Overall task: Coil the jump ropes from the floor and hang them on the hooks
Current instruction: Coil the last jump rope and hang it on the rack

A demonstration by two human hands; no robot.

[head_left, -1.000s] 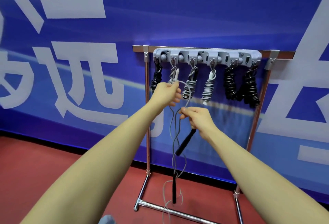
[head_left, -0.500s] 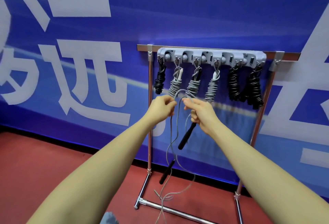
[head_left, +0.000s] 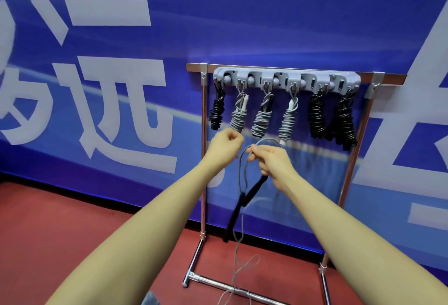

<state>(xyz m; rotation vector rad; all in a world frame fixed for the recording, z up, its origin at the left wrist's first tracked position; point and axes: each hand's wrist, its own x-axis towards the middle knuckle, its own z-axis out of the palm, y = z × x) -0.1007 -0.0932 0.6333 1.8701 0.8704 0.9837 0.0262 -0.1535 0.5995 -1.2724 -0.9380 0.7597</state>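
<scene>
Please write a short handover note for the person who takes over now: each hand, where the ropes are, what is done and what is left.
Right hand: grips the grey rope together with one black handle.
Left hand: fist curled beside the rope; whether it pinches a strand cannot be told.
Second black handle hangs loose; the rope's tail trails to the red floor.
Done: six coiled bundles, three black and three grey, hang from the hook rail on the metal stand.
Left: coil this rope and hang it.
</scene>
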